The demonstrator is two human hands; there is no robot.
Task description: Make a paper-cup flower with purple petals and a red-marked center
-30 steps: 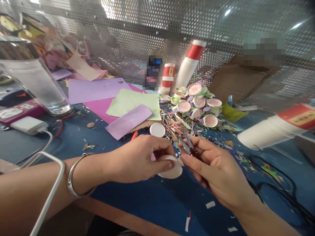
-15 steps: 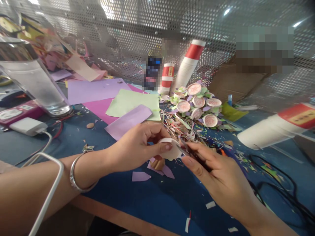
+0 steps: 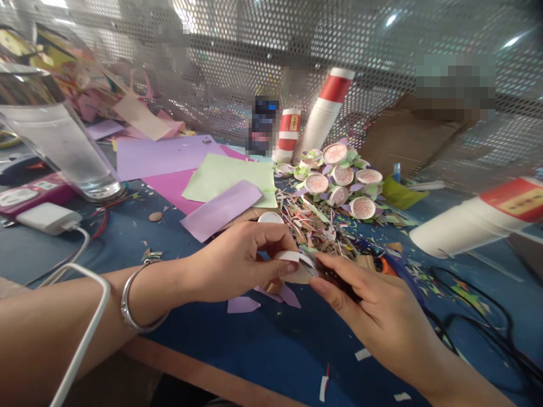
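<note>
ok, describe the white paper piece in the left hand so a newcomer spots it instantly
On the blue table, find the left hand, the one with a silver bangle at its wrist. Pinched in it is the white paper piece. Unlike the partly hidden white disc beyond that hand, this one is gripped, with the scissors at its edge.

Centre of frame: paper piece, white, smooth, matt; scissors with grey metal blades, dull sheen. Lower left: bangle, polished silvery metal, bright highlights; cable, smooth white plastic. Left edge: charger, white plastic, smooth; tumbler, clear and glossy, glass or plastic unclear. Upper frame: perforated panel, shiny metal. Middle: lilac sheet and green sheet, matt paper. Right: cup stack, smooth white paper. Upper right: cardboard, matt brown. Tabletop: blue, smooth, low sheen.
</note>
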